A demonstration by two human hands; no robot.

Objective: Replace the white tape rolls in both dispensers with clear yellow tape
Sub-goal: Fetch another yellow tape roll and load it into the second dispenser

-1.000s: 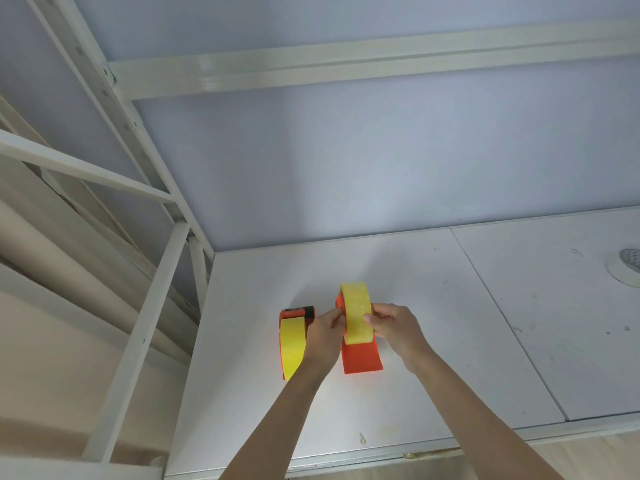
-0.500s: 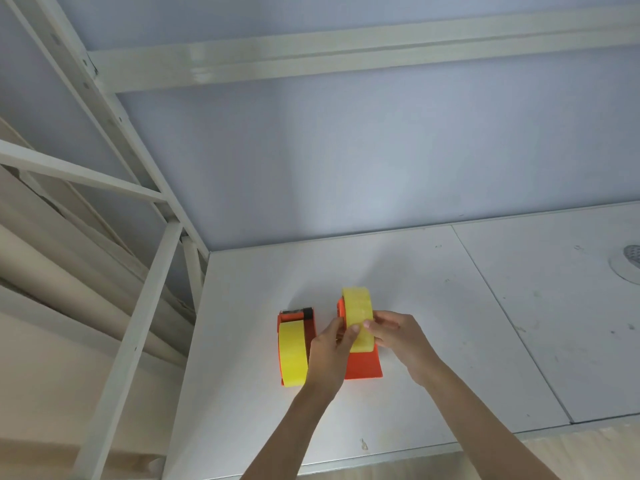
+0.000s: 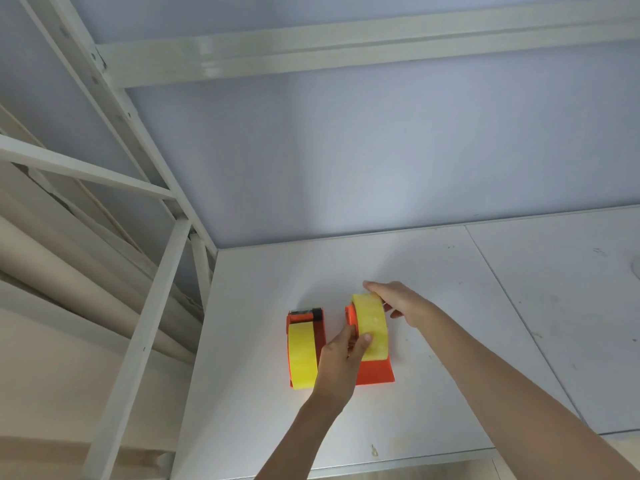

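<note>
Two orange tape dispensers stand side by side on a white shelf board [image 3: 433, 403]. The left dispenser [image 3: 320, 329] carries a yellow tape roll [image 3: 302, 355] and shows its black cutter at the far end. The right dispenser [image 3: 375, 372] holds another yellow tape roll [image 3: 372, 327]. My left hand [image 3: 341, 363] pinches this roll's near left side, thumb on its face. Over the roll's far end reaches my right hand [image 3: 398, 301], fingers extended and touching its top and right side.
A white metal rack frame [image 3: 145, 306] rises at the left, with a crossbeam [image 3: 346, 53] overhead. A pale blue wall backs the shelf. A seam [image 3: 519, 323] splits the boards on the right. The shelf's front edge [image 3: 398, 465] runs close to my arms.
My right hand has moved from the roll's near right side up to its far top end. My left thumb has shifted onto the roll's face. The camera view shifted slightly.
</note>
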